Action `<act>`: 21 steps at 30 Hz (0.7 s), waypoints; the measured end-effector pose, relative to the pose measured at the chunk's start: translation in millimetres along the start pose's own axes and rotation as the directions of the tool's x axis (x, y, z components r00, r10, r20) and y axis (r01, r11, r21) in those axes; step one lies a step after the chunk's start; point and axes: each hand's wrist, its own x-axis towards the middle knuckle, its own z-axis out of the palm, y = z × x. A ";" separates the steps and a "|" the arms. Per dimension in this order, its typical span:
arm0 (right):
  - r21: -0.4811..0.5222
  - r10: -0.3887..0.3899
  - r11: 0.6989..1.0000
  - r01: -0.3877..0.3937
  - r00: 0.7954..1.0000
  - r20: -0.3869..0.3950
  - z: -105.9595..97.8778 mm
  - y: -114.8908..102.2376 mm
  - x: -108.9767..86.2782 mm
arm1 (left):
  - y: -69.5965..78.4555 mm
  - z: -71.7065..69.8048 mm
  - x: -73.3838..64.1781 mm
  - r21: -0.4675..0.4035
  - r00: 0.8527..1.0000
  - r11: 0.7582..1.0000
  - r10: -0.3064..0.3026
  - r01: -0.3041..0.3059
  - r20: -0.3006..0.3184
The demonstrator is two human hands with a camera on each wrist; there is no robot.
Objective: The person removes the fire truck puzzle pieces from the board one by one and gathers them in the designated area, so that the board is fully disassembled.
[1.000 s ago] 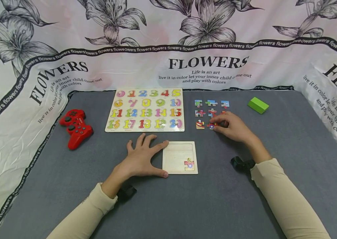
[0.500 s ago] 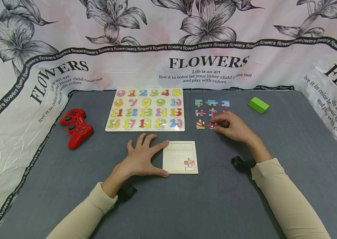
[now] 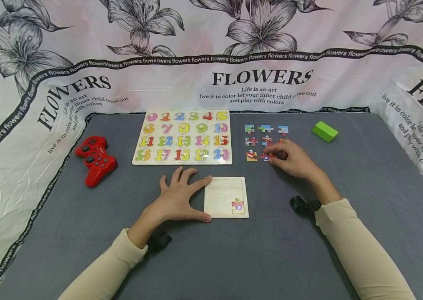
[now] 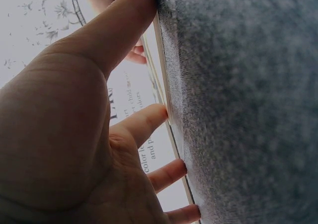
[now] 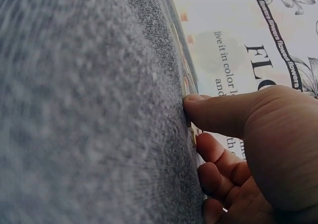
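My left hand (image 3: 177,198) is spread flat, its thumb and index fingertips at the two left corners of a square wooden puzzle tray (image 3: 219,191). One jigsaw piece (image 3: 238,207) lies in the tray's lower right corner. My right hand (image 3: 291,158) pinches a red and blue jigsaw piece (image 3: 265,157) with thumb and fingertips, low against the cloth. Around it lie several loose pieces in rows, among them a red and yellow piece (image 3: 251,156) to its left; the hand partly covers those at the right. In the right wrist view, the thumb (image 5: 213,110) stands close to the curled fingers.
Behind the tray lies a number board (image 3: 181,137) with colourful figures. A red game controller (image 3: 96,161) is at the left, a green block (image 3: 324,131) at the back right. Grey cloth (image 3: 241,258) covers the table, and a flower-printed sheet (image 3: 181,87) rises behind it.
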 end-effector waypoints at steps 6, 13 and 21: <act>0.019 -0.012 1.000 0.012 1.000 -0.009 -1.5 1.3 1.3 | 1.3 -1.7 1.1 -0.004 1.000 1.000 -0.004 0.004 0.005; 0.015 0.018 1.000 -0.019 1.000 0.011 -6.3 -6.2 2.8 | 2.4 -2.7 2.4 -0.002 1.000 1.000 -0.012 0.012 0.011; 0.052 -0.047 0.998 0.042 0.995 0.088 -4.0 -23.2 6.9 | 3.5 -4.1 3.6 -0.003 1.000 1.000 -0.017 0.017 0.014</act>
